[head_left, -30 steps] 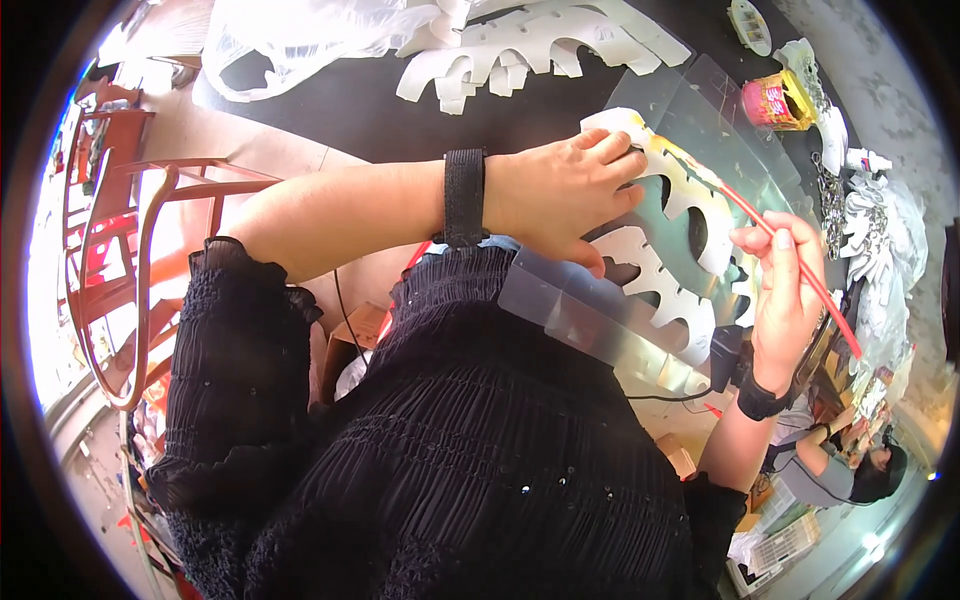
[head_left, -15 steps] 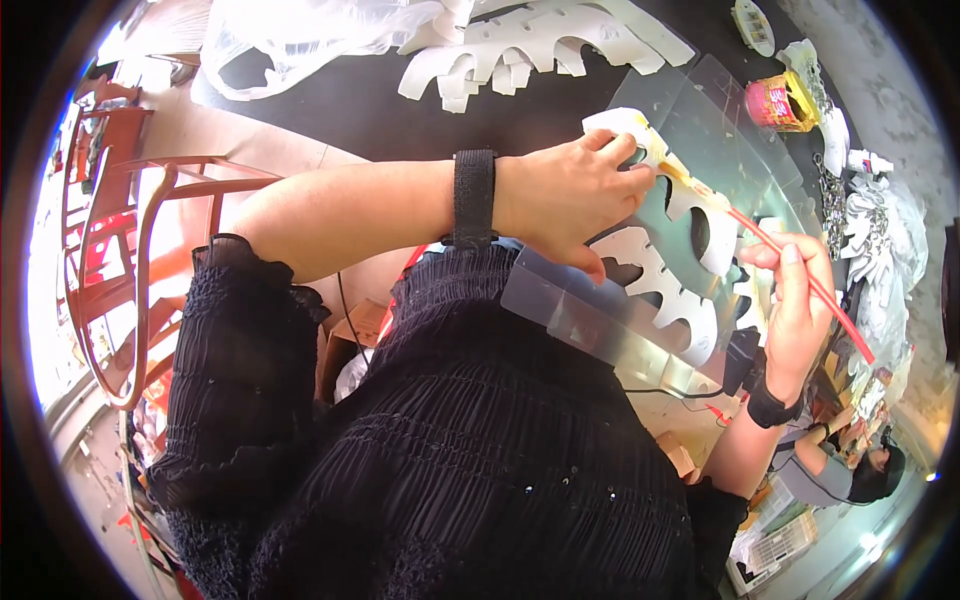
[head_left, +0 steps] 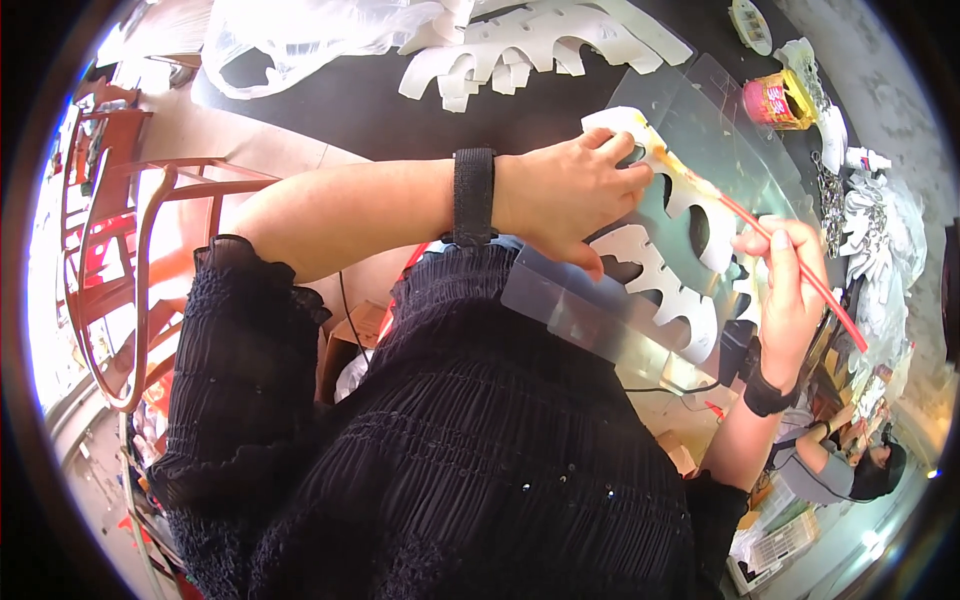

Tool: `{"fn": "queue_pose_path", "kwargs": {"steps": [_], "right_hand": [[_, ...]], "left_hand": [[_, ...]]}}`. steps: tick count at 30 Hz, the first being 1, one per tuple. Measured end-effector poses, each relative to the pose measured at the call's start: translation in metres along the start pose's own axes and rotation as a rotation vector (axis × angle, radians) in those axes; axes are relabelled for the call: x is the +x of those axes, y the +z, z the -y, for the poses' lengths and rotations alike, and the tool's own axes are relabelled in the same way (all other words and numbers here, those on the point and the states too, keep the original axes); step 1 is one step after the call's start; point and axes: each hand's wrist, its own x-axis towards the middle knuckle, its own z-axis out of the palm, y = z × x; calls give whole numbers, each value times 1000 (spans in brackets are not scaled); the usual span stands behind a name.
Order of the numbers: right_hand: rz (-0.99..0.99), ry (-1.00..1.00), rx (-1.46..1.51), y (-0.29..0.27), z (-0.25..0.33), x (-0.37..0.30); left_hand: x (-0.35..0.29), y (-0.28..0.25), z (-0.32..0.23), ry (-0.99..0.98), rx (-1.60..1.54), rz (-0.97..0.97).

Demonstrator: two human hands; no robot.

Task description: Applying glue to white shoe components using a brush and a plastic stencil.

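My left hand (head_left: 578, 195) lies across a white scalloped strip (head_left: 712, 240). Its fingertips press on the upper end of the strip, while the thumb points apart, toward my body. In my right hand (head_left: 792, 285) is a slim red-handled brush (head_left: 742, 212), pinched between thumb and fingers. The brush tip touches the strip, where a yellowish wet smear shows. Below it, a second white scalloped strip (head_left: 650, 280) lies on the clear plastic sheet (head_left: 555, 290), nearer my body.
More white cut strips (head_left: 520, 45) and a thin white plastic bag (head_left: 290, 50) are on the dark table (head_left: 400, 120). A pink and yellow tub (head_left: 770, 102) stands at the far right, near chains and bags. A wooden chair (head_left: 150, 250) is at left; another person (head_left: 850, 465) sits at lower right.
My right hand has moved slightly up, and the brush tip has slid a little along the strip. The left hand stays in place.
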Motion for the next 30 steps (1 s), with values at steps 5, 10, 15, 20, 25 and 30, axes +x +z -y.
{"fn": "queue_pose_path", "kwargs": {"steps": [5, 10, 15, 20, 25, 30], "right_hand": [[-14, 14, -55, -7, 7, -6], [45, -93, -138, -7, 3, -6], [-24, -14, -60, -6, 7, -6], [3, -12, -18, -5, 11, -6], [5, -24, -40, 1, 4, 10], [3, -128, -42, 10, 6, 16]], "left_hand": [[0, -1, 0, -1, -8, 9], [0, -1, 0, -5, -4, 1], [1, -1, 0, -5, -20, 23], [-1, -1, 0, -2, -4, -4], [-2, -1, 0, 14, -30, 6], [-3, -1, 1, 10, -17, 3]]}}
